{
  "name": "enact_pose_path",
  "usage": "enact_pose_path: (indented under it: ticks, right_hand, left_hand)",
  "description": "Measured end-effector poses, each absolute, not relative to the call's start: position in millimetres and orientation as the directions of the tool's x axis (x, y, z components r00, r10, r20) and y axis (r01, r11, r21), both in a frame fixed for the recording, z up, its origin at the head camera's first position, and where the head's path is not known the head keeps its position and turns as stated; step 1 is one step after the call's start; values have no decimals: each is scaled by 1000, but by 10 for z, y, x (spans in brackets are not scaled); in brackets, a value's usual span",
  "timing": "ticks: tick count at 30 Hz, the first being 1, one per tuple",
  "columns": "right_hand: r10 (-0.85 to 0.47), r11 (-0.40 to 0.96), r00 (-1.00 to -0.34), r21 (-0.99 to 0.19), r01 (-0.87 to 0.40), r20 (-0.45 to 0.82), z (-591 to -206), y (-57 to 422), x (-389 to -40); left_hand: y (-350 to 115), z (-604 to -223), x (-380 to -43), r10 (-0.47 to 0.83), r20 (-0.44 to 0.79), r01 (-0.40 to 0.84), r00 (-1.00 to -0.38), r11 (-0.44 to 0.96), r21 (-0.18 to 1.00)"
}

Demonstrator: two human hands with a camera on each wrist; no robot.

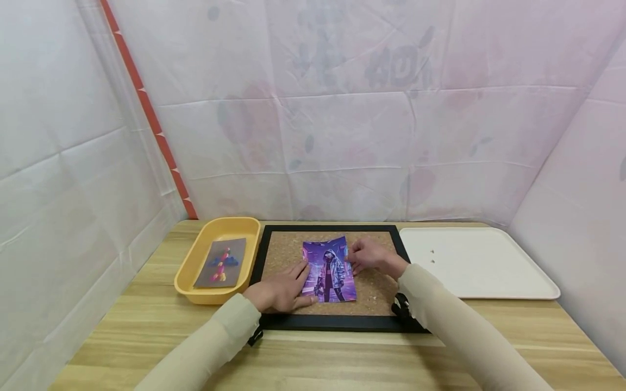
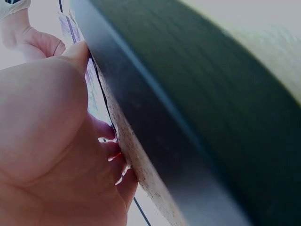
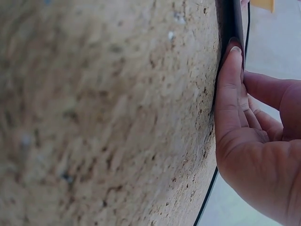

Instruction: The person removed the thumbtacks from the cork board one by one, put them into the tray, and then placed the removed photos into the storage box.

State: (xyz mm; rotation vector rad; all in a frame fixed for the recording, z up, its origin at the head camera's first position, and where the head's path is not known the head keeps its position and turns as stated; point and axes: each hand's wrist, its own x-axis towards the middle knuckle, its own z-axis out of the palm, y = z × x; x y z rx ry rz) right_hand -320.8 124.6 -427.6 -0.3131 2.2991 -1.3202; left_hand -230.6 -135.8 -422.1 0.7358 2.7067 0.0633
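A purple picture print (image 1: 332, 271) of a hooded figure lies over the cork board (image 1: 283, 248), whose black frame (image 1: 337, 323) surrounds it. My left hand (image 1: 281, 288) rests on the print's left side, fingers and thumb spread along that edge and the lower-left corner. At the opposite edge, my right hand (image 1: 370, 254) pinches the print between thumb and fingers. The print's upper right corner curls up off the cork. In the right wrist view the thumb is on one face of the sheet, with fingers behind it, close over the cork surface (image 3: 117, 117).
To the left stands a yellow tray (image 1: 217, 297) holding another picture card (image 1: 222, 263). A white tray (image 1: 479, 260) on the right bears a couple of tiny pieces (image 1: 432, 256). Wooden tabletop (image 1: 313, 361) runs along the front; fabric walls enclose the back and sides.
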Motion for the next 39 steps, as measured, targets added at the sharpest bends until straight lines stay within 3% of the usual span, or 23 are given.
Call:
enact_pose_path:
  ticks: [27,39]
  right_hand:
    - [-365,559,-874,-826,68,-320,-4277,1206,-3193]
    - [-388,538,-869,-841,57,-307,-4236,1208,-3158]
  left_hand:
    - [-1370,-4223,-2291,493,-290,465,-820,870,166]
    - [-1458,-4164,-2255,557,-133,544,-820,830,125]
